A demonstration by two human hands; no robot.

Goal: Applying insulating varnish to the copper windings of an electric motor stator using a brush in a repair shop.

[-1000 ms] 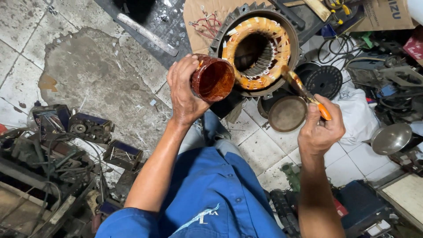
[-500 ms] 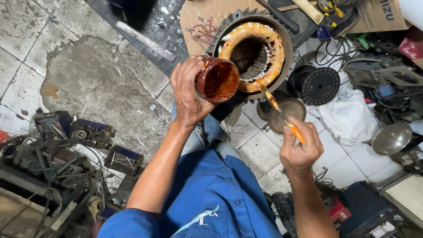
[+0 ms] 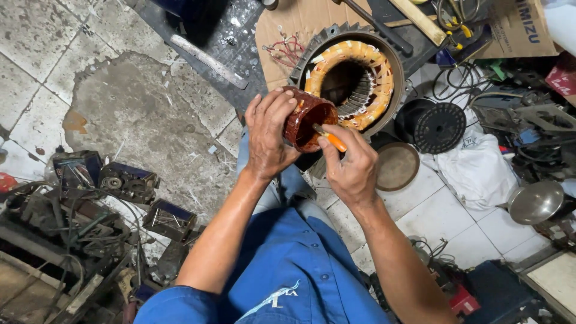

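Left hand [image 3: 268, 137] wraps its fingers around a small red-brown cup [image 3: 307, 126] at the centre of the frame, tilted so its open mouth faces lower right, its axis running from upper left to lower right. Right hand [image 3: 353, 166] pinches an orange-handled brush [image 3: 330, 138], whose handle slants from lower right up to the upper left, its tip inside the cup's mouth. Half a second ago the right hand was lower and further right, with the brush out clear of the cup; now it has come up against the rim. Just behind the cup lies a motor stator [image 3: 351, 78] with orange-taped windings, on cardboard [image 3: 288, 24]. A round metal lid [image 3: 398, 166] sits right of the hands on a stained tile floor [image 3: 120, 102], with scrap parts [image 3: 78, 210] at lower left.
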